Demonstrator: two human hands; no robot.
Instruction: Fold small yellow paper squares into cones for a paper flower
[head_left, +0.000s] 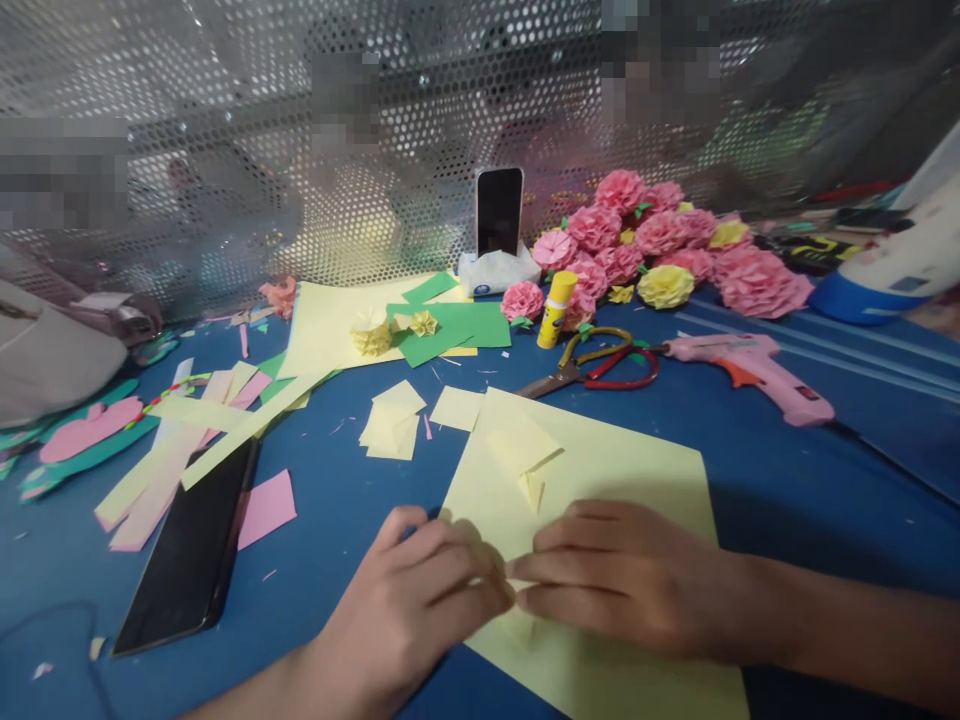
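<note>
Left hand (420, 612), right hand (631, 585), fingers (469, 592) touching paper (615, 470)

Whatever the left hand (416, 600) and right hand (622, 585) press where their fingertips meet is hidden beneath the fingers, the yellow sheet (615, 470) under them runs off the bottom edge, and far beyond them the mesh screen (225, 150) shows only blurred patches.

Right of my sheet (615, 470) the desk (810, 490) lies bare up to the glue gun (750, 372). Ahead, scissors (592, 368) and a glue stick (556, 310) block the way. Left, a phone (187, 555) and paper strips (172, 460) crowd it.
</note>
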